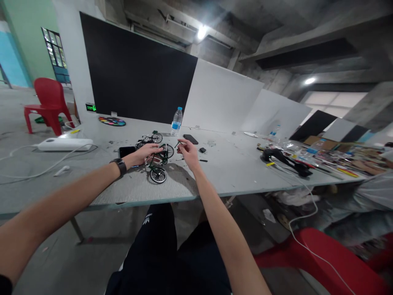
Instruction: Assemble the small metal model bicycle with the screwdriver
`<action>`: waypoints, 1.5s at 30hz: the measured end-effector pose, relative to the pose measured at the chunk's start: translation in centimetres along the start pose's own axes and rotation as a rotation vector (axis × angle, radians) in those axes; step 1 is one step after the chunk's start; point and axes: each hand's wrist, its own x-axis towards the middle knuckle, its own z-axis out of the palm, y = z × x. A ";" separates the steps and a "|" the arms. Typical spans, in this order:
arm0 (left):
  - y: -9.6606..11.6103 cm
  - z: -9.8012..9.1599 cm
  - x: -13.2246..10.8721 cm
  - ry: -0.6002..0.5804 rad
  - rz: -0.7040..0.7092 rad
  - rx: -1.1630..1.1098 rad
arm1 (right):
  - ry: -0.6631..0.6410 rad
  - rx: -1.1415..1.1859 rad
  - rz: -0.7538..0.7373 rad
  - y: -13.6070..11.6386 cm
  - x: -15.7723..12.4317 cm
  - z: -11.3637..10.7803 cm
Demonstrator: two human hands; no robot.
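Observation:
A small green model bicycle stands on the grey table in front of me. My left hand, with a black watch on its wrist, grips the bicycle's frame from the left. My right hand hovers just right of the bicycle, its fingers pinched on a thin dark tool or part too small to name. A second small black bicycle lies a little farther back.
On the table: a water bottle, two dark phones, a white power strip with cables, a colourful disc, a black tool and clutter at right. Red chairs stand left and lower right.

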 end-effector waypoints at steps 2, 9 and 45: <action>0.2 0.0 0.0 0.005 0.003 -0.010 | 0.001 -0.007 0.004 0.0 -0.2 0.1; 0.1 -0.1 -0.1 -0.052 0.032 -0.029 | -0.060 -0.061 -0.065 0.4 -0.4 0.3; 0.5 0.6 -0.9 -0.087 -0.044 -0.022 | -0.099 -0.154 -0.200 -0.4 -1.1 0.2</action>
